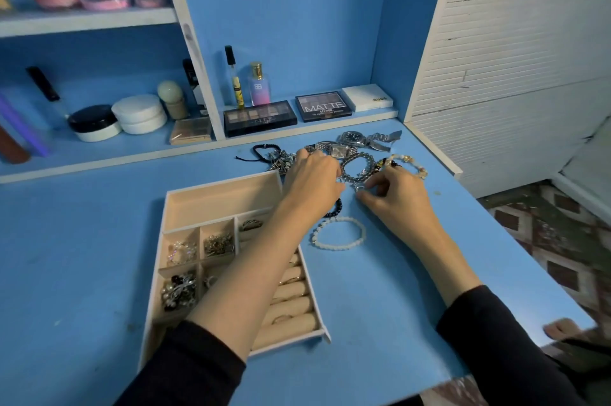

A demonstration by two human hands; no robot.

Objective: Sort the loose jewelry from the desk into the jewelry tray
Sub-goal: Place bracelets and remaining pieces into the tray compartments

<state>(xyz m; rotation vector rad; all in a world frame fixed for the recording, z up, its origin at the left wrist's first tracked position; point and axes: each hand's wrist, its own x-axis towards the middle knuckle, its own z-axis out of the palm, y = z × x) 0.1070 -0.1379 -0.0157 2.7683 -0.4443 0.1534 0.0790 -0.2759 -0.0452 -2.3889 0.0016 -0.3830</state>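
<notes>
A beige jewelry tray (216, 197) lies on the blue desk, with small compartments of earrings and ring rolls. Loose jewelry lies behind it: two silver watches (355, 139), a grey bead bracelet (358, 162), a black cord bracelet (264, 151), a gold-and-white bead bracelet (411, 164), a white bead bracelet (339, 233) and a black bead bracelet (335, 208). My left hand (312, 175) reaches across the tray's corner, fingers curled into the pile. My right hand (393, 194) pinches a small silver piece (360, 187) beside the grey bracelet.
Eyeshadow palettes (261, 117), perfume bottles (259, 84) and a white box (367, 98) stand on the ledge behind the pile. Jars and cosmetics fill the shelves at left. The desk's right edge drops to a patterned floor (562, 240).
</notes>
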